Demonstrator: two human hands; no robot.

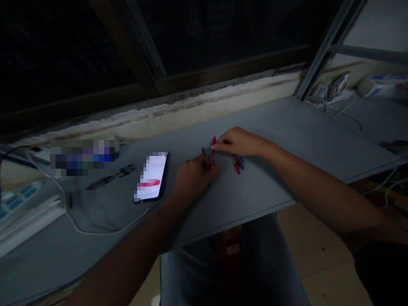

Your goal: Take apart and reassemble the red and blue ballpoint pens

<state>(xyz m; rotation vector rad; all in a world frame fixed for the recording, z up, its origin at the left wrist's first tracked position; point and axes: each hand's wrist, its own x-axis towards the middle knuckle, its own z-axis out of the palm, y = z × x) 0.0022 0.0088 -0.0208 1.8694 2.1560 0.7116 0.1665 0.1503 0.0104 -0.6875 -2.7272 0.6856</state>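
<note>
Desk: I see a dark pen [110, 177] and a blurred smartphone [151, 176] on the grey desk [287, 127].
Left hand [194, 176]: curled closed around a dark slim item [203, 151].
Right hand [237, 142]: fingers together against a red piece [213, 146]; clamping unclear from here.
Loose: red-and-blue pieces [237, 165] lie just below it.

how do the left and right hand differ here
The left hand is curled around a dark pen, while the right hand lies flatter, its fingers stretched to a red pen. The left hand is nearer the phone than the right hand. Both are above the grey table.
</note>
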